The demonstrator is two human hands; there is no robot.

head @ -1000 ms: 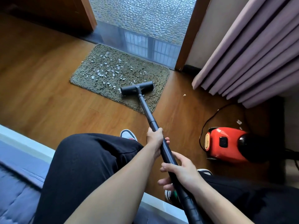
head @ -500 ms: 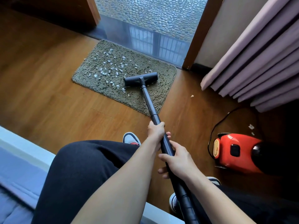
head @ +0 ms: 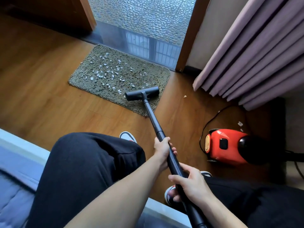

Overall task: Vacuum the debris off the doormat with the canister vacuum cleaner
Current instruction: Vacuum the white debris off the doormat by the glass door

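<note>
Left grip on wand toward doormat

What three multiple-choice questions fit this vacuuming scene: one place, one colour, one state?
1. Where is the floor head? A on the doormat; B on bare wood; C on the pebble tiles.
2. What colour is the canister? A blue; B red; C green.
3. How do the left hand and right hand meet the wand? A both grip it; B only one grips; C neither touches.
Answers: A, it sits near the doormat's near right corner; B, its body is red with a black end; A, both hands' fingers curl round it.
</note>
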